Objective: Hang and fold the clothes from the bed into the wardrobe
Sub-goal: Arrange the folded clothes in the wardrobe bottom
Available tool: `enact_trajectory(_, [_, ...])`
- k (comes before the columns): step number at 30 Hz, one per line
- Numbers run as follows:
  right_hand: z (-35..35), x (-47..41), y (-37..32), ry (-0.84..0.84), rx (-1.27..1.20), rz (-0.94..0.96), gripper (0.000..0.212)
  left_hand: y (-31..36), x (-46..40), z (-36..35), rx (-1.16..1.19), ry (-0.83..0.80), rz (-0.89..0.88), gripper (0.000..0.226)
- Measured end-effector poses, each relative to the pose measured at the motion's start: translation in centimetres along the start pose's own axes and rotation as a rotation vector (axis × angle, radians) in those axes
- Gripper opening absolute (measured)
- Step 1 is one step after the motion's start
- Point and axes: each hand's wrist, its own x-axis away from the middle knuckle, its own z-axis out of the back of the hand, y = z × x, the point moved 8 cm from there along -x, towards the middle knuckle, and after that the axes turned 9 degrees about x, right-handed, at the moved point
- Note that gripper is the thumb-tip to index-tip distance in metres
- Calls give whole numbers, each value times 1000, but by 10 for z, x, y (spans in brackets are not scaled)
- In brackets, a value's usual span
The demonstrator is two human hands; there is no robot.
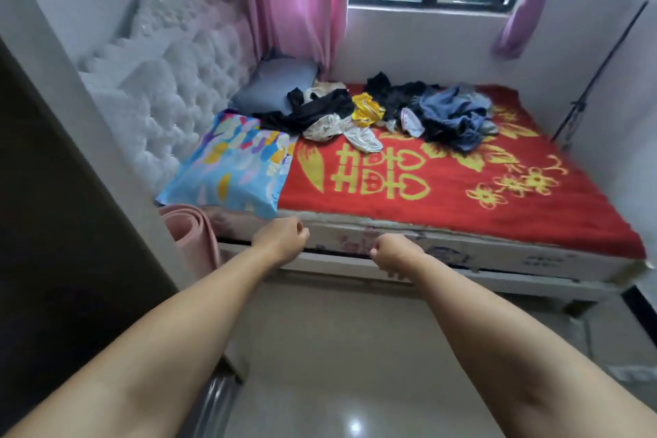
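Beyond both hands stretches the bed [462, 188] with its red and gold blanket, its near edge just past the knuckles. Far across it, well apart from either hand, the clothes [391, 110] lie in a loose heap: dark garments, a blue bundle, a yellow piece, some pale ones. Nothing looks folded or hung, and no wardrobe is plainly in view, so the task appears barely begun. Left hand [281, 238] and right hand [394, 254] are held out with fingers curled, holding nothing.
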Motion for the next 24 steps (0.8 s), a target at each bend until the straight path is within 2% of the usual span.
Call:
enact_trajectory(3, [30, -27, 61, 21, -28, -54, 34, 51, -42, -25, 16, -23, -54, 25])
enact_trajectory(7, [43, -60, 102, -11, -18, -82, 33, 80, -82, -52, 19, -65, -64, 21])
enact_trajectory(13, [56, -120, 127, -33, 12, -111, 30, 100, -162, -56, 11, -102, -56, 22])
enact_trajectory(24, [161, -274, 175, 8, -11, -232, 32, 148, -375, -45, -54, -184, -154, 29])
